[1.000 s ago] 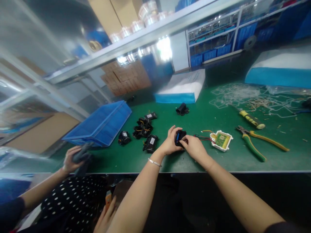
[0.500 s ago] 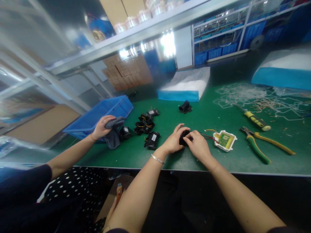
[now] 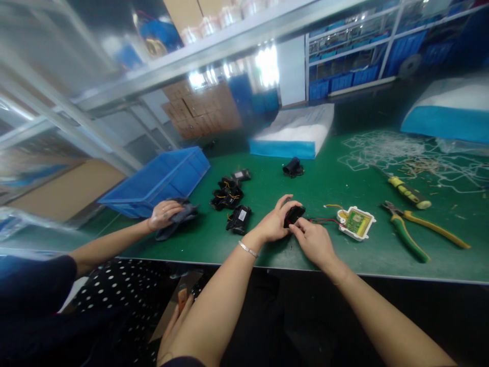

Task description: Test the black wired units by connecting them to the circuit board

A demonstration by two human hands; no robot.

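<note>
My left hand is closed around a small black plastic housing, tilted above the green tabletop. My right hand presses its fingertips together at the housing's near right edge; whatever they pinch there is too small to make out. Red and black wires run from there to a white case with a green circuit board inside, lying right of my hands. A short yellow wire sticks out of that case. Several similar black housings lie to the left.
A co-worker's hand holds a dark grey cloth beside a blue bin. Pliers, a yellow-handled screwdriver and white ties lie right. Beyond are a black part and a white-and-blue pack.
The black housing has tilted, so more of its open inside shows, and my right fingers have shifted to its lower edge. The co-worker's cloth has come down, and the housing beside it is out of sight.
</note>
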